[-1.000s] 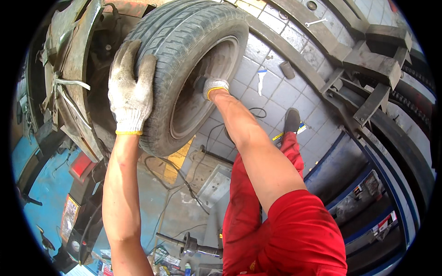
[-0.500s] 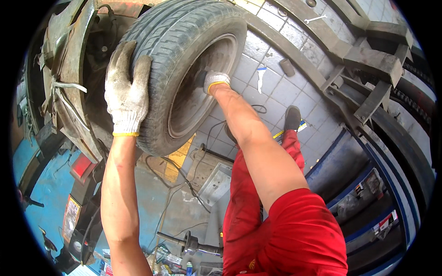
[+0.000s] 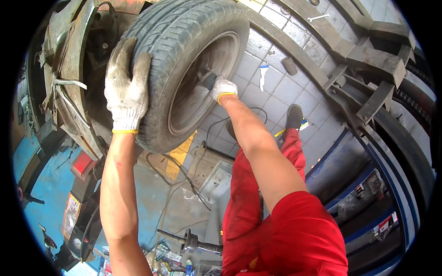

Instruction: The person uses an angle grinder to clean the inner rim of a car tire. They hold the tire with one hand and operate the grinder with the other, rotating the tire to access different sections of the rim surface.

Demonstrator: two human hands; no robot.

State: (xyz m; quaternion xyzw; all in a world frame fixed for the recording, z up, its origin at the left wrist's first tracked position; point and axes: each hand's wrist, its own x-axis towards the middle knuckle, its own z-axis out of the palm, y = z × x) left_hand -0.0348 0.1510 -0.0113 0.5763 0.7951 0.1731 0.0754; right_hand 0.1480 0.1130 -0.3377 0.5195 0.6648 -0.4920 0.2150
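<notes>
A large black tyre [image 3: 159, 60] on a dirty wheel rim [image 3: 235, 50] stands upright before me. My left hand [image 3: 127, 85], in a soiled white knit glove, lies against the tread on the tyre's left side, fingers stretched out and thumb apart. Also gloved, my right hand [image 3: 224, 89] is closed round a dark, flat, block-like thing [image 3: 208, 81] at the open face of the wheel. The far end of that thing points into the rim, and its exact kind cannot be made out.
Worn metal machinery [image 3: 64, 73] stands left of the tyre. Heavy steel beams [image 3: 368, 64] run along the right. A wrench [image 3: 318, 17] and a metal cylinder [image 3: 289, 66] lie at the far right. Cables [image 3: 186, 177] cross the floor below the wheel; a threaded shaft [image 3: 198, 244] lies nearer.
My right hand has shifted a little right, drawing the dark thing outward from the rim so more of it shows. My left hand stays on the tread.
</notes>
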